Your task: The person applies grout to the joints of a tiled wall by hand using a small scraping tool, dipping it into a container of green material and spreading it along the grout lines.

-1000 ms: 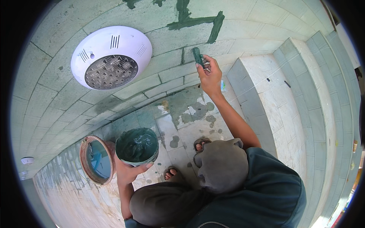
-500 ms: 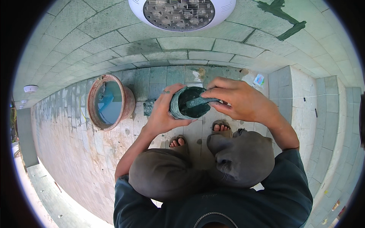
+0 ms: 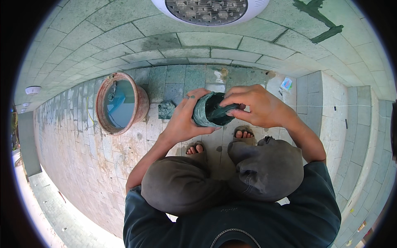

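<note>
My left hand (image 3: 185, 120) grips a small cylindrical tub (image 3: 199, 113) smeared with green paste, held tilted with its opening toward the right. My right hand (image 3: 252, 105) holds a small flat tool (image 3: 225, 111) coated in dark green paste, dipped inside the tub's mouth. A reddish, stained bucket (image 3: 142, 107) of cloudy blue water, with a blue item inside, stands to the left. A paste-smeared square object (image 3: 165, 110) lies on the tiled floor beside my left hand.
The tiled wall (image 3: 223, 39) curves ahead, carrying a round white light (image 3: 206, 12) and green paste streaks (image 3: 326, 33). Light-coloured steps (image 3: 331, 144) rise on the right, crossed by a thin cord. A small packet (image 3: 286, 84) lies near their foot. My sandalled feet rest below the tub.
My right hand has come down from the wall into the tub. My left hand has turned the tub sideways. The view has swung so the bucket and floor sit higher in the picture.
</note>
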A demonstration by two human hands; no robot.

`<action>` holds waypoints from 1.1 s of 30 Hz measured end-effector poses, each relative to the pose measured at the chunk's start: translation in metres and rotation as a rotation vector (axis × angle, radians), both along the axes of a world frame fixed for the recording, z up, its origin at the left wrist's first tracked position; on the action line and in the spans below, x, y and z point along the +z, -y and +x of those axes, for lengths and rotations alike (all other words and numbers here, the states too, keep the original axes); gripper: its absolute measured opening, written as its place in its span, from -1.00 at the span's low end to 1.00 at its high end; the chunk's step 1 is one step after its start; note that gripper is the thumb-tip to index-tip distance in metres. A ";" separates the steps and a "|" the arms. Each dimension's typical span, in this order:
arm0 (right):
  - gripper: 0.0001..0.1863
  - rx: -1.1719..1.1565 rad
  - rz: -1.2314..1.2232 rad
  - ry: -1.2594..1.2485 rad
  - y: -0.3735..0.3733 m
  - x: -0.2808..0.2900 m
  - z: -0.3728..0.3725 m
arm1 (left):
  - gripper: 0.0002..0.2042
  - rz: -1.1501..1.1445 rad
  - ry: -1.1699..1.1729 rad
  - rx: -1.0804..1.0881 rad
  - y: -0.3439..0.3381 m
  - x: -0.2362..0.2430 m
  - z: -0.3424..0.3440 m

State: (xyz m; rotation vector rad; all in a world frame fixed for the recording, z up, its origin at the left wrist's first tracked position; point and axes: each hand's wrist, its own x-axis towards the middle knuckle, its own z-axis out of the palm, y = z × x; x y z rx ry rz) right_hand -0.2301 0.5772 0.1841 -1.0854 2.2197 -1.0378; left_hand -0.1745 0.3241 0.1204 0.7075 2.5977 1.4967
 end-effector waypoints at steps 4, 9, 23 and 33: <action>-0.65 -0.047 -0.024 0.172 -0.012 -0.002 -0.005 | -0.11 -0.003 0.023 0.027 -0.002 0.000 -0.001; -0.67 -0.241 -0.186 0.567 -0.025 -0.013 -0.003 | -0.09 -0.028 0.011 0.072 -0.002 0.000 -0.003; -0.65 -0.323 -0.320 0.213 -0.035 -0.011 0.005 | -0.10 0.011 0.175 0.123 0.000 -0.010 0.002; -0.62 -1.209 -0.797 0.183 -0.095 -0.058 -0.011 | -0.09 0.263 0.310 0.163 0.006 -0.015 0.004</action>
